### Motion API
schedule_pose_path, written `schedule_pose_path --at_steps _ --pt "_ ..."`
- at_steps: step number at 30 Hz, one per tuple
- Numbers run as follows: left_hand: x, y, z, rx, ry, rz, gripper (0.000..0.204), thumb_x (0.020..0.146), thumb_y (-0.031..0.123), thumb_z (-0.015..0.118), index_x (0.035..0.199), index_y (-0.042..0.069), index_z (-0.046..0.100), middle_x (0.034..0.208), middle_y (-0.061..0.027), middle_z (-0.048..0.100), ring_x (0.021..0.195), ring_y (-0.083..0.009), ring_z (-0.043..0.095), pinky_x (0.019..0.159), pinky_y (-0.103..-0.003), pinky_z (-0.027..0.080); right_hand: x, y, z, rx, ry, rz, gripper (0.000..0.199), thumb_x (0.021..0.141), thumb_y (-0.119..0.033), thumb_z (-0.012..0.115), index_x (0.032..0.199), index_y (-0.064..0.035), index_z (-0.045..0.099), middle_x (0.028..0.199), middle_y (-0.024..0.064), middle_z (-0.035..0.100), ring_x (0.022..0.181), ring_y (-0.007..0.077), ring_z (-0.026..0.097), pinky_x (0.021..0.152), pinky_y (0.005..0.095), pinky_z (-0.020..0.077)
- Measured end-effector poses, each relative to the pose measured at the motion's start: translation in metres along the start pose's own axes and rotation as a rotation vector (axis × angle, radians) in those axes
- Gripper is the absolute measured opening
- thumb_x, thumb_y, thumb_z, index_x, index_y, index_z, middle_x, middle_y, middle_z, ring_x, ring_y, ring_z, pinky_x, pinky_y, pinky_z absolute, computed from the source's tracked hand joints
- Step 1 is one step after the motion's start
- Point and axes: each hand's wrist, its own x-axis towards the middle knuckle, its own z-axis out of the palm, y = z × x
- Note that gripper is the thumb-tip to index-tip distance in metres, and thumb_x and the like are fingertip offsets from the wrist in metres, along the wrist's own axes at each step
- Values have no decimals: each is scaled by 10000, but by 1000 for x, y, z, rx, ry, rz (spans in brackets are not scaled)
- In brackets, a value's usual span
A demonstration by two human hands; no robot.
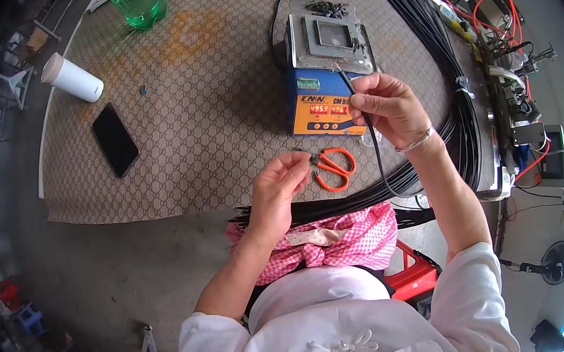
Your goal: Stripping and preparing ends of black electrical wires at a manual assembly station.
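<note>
A black cable is pinched in my right hand. Its stripped-looking tip points up at the front edge of a solder pot, a blue and orange box with a lit red display and a metal top. The cable's rest hangs down past my wrist toward the table edge. My left hand is closed, thumb and forefinger together, beside orange-handled scissors. Something small and dark shows at those fingertips, but I cannot tell whether it is part of the scissors or a separate piece.
A thick bundle of black cables curves along the table's right side and front edge. Small dark scraps lie on the pot's top. To the left are a phone, a white tumbler and a green bottle.
</note>
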Motion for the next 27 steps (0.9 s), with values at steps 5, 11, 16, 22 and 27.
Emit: schedule_pose_path --at_steps 5,11,16,22,27 --pt "6 6 9 -50 1 40 159 828 127 573 959 37 577 769 6 562 674 -52 488 638 -183 395 -2 4 4 -67 66 -44 112 753 47 603 856 5 605 769 105 621 684 164 621 627 250 537" --pt "11 14 17 -86 -20 50 158 840 145 561 953 36 576 757 10 552 664 -52 478 630 -184 388 1 -5 9 -655 198 -288 94 727 28 631 820 15 630 728 44 605 623 97 579 561 191 482" --pt "12 0 6 -40 -6 -15 146 846 141 551 950 40 575 741 18 537 655 -50 471 622 -183 383 23 -40 8 -1443 238 -688 92 683 16 618 768 -5 648 697 47 575 589 139 571 533 241 453" --pt "9 -11 -3 -17 17 -84 136 848 137 546 946 46 575 734 19 532 643 -48 462 614 -180 375 62 -51 -7 -1948 143 -737 91 721 -47 518 743 -56 606 770 79 546 712 280 577 625 370 468" --pt "10 -12 -9 -43 25 -97 130 846 134 548 938 46 577 733 18 533 637 -47 458 612 -177 369 78 -47 -2 -2237 112 -595 102 713 -26 494 733 -49 591 836 73 558 737 266 586 645 357 485"
